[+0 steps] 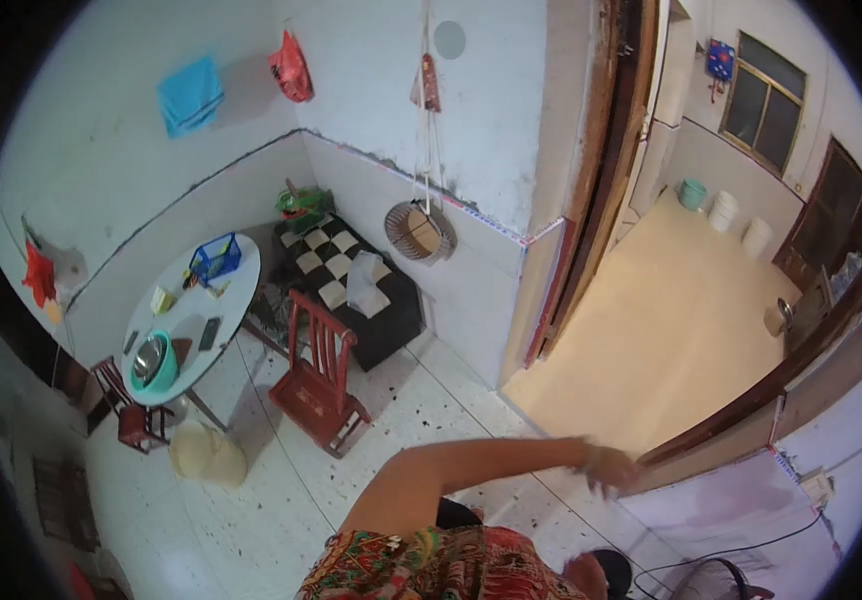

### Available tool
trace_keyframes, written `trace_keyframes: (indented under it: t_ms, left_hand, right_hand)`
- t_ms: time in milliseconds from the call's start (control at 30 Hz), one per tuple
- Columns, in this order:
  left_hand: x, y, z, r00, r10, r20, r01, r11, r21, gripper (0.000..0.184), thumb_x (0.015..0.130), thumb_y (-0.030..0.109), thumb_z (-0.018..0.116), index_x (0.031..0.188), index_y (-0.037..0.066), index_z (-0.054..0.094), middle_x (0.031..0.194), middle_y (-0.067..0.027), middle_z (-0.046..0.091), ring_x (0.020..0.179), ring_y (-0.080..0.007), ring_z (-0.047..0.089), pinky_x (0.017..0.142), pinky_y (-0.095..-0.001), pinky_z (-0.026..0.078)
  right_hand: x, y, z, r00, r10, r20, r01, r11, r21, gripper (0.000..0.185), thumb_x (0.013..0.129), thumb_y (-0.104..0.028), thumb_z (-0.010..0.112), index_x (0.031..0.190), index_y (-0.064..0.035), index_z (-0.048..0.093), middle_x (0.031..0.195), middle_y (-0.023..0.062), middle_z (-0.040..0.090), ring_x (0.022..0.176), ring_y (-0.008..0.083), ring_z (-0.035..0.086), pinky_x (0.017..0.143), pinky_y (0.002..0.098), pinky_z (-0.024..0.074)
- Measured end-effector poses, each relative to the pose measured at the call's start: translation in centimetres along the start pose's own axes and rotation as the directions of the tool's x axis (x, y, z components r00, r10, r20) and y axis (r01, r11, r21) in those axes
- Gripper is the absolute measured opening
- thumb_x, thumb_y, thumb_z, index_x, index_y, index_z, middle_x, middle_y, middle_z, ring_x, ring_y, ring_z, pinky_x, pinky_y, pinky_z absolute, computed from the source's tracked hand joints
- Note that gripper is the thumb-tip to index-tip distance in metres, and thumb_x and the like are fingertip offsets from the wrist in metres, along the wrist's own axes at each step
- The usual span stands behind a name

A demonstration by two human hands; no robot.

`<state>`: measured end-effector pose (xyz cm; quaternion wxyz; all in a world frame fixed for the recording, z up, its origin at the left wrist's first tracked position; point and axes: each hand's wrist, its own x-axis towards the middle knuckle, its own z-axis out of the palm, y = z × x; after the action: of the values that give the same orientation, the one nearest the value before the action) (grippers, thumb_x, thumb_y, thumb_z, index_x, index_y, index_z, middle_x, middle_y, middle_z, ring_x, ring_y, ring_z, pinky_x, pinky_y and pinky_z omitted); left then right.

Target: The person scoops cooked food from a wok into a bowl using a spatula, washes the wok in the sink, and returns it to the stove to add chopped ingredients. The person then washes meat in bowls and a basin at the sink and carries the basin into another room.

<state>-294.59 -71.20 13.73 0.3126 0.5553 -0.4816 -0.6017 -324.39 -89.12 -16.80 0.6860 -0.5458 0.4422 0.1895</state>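
Observation:
My left arm stretches across to the right. My left hand [609, 469] hangs in the air in front of the low wall beside the doorway. Its fingers are slightly blurred but look loosely apart, with nothing visible in them. At the bottom edge, below the patterned top [441, 570], a bit of skin that looks like my right hand or forearm [584, 576] shows; its fingers cannot be made out. Close to it is a dark round shape [613, 573], perhaps a shoe. A fan [713, 580] with a black cable stands at the lower right.
A wooden-framed doorway [591, 200] opens onto a yellowish floor with several buckets [723, 211]. To the left are a red chair [316, 385], a round table [236, 300] with a green basin [156, 365], a pale bin [208, 452] and a checkered box [351, 285].

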Motion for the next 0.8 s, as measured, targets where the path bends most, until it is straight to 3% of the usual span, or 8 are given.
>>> trace_keyframes:
  t_ms: [33, 100, 200, 533, 667, 733, 767, 800]
  left_hand:
    - [-0.9, -4.3, -0.7, 0.981, 0.041, -0.19, 0.088, 0.779, 0.621, 0.03, 0.075, 0.019, 0.058, 0.102, 0.008, 0.06, 0.104, -0.0141, 0.06, 0.092, -0.0269, 0.06, 0.076, -0.0448, 0.047]
    - [-3.6, -12.7, 0.0, 0.863, 0.187, -0.47, 0.48, -0.011, 0.877, 0.021, 0.072, 0.014, 0.059, 0.091, 0.007, 0.065, 0.105, -0.0138, 0.061, 0.095, -0.0257, 0.06, 0.077, -0.0443, 0.046]
    - [-5.0, -20.5, -0.9, 0.791, -0.111, -0.602, 0.51, 0.663, 0.548, 0.017, 0.073, 0.007, 0.052, 0.086, 0.0, 0.061, 0.09, -0.0186, 0.062, 0.087, -0.0348, 0.06, 0.075, -0.0426, 0.047]
    - [-2.1, -22.6, -8.6, 0.751, 0.001, -0.661, 0.267, 0.914, 0.305, 0.026, 0.077, 0.013, 0.052, 0.101, 0.004, 0.056, 0.082, -0.0193, 0.059, 0.078, -0.0351, 0.058, 0.073, -0.0415, 0.046]
    - [1.9, -18.8, -16.3, 0.939, -0.047, -0.342, 0.211, 0.862, 0.46, 0.041, 0.079, 0.02, 0.057, 0.116, 0.004, 0.05, 0.099, -0.0219, 0.057, 0.083, -0.0337, 0.058, 0.077, -0.0391, 0.047]
    - [3.8, -15.0, -21.5, 0.969, -0.15, -0.195, 0.102, 0.966, -0.237, 0.047, 0.082, 0.028, 0.058, 0.121, 0.003, 0.046, 0.112, -0.0206, 0.052, 0.096, -0.0294, 0.057, 0.083, -0.0361, 0.045]
    - [4.6, -14.1, -24.0, 0.974, -0.091, -0.207, -0.051, 0.803, -0.594, 0.048, 0.082, 0.029, 0.058, 0.121, 0.003, 0.045, 0.112, -0.0202, 0.052, 0.098, -0.0286, 0.056, 0.084, -0.0363, 0.045]
    - [5.8, -13.3, -26.9, 0.97, -0.042, -0.24, -0.188, 0.499, -0.846, 0.049, 0.083, 0.03, 0.058, 0.122, 0.003, 0.045, 0.113, -0.0199, 0.052, 0.1, -0.0279, 0.055, 0.084, -0.0365, 0.045]
  right_hand:
    - [0.3, 0.0, -0.1, 1.0, 0.004, -0.031, -0.004, 1.0, 0.014, 0.013, 0.065, -0.022, 0.05, 0.064, -0.01, 0.054, 0.061, 0.0108, 0.05, 0.058, 0.0282, 0.05, 0.046, 0.0397, 0.0386]
    - [1.2, -0.3, 0.0, 0.997, 0.02, -0.08, -0.017, 0.999, 0.029, 0.013, 0.065, -0.023, 0.05, 0.063, -0.0103, 0.054, 0.061, 0.0109, 0.05, 0.057, 0.0284, 0.05, 0.046, 0.0398, 0.0383]
    - [2.5, 0.0, -0.1, 0.99, 0.047, -0.134, -0.039, 0.997, 0.067, 0.014, 0.064, -0.024, 0.049, 0.062, -0.0107, 0.054, 0.061, 0.0111, 0.05, 0.057, 0.0288, 0.05, 0.045, 0.04, 0.0378]
    - [15.5, 7.0, -3.3, 0.994, 0.111, -0.014, -0.072, 0.732, 0.678, 0.017, 0.062, -0.028, 0.048, 0.059, -0.012, 0.053, 0.06, 0.0116, 0.049, 0.055, 0.03, 0.049, 0.042, 0.0406, 0.0362]
    - [15.0, -2.4, -1.6, 0.963, 0.118, -0.241, -0.109, 0.993, 0.051, 0.016, 0.06, -0.027, 0.047, 0.057, -0.0122, 0.05, 0.054, 0.0101, 0.043, 0.05, 0.0292, 0.046, 0.038, 0.0398, 0.0321]
    - [17.5, -5.4, -3.1, 0.988, 0.083, -0.133, -0.106, 0.978, -0.181, 0.015, 0.059, -0.027, 0.046, 0.056, -0.0123, 0.049, 0.051, 0.0094, 0.04, 0.048, 0.0288, 0.045, 0.035, 0.0394, 0.0301]
    - [19.0, -6.3, -4.9, 0.991, -0.089, 0.095, 0.053, 0.941, 0.335, 0.015, 0.063, -0.027, 0.051, 0.063, -0.0115, 0.052, 0.051, 0.0094, 0.042, 0.046, 0.0277, 0.046, 0.037, 0.0407, 0.0326]
    - [21.4, -7.2, -5.8, 0.939, -0.345, 0.008, 0.342, 0.927, -0.153, 0.016, 0.063, -0.027, 0.054, 0.064, -0.0108, 0.052, 0.052, 0.009, 0.045, 0.047, 0.0265, 0.048, 0.039, 0.0409, 0.0349]
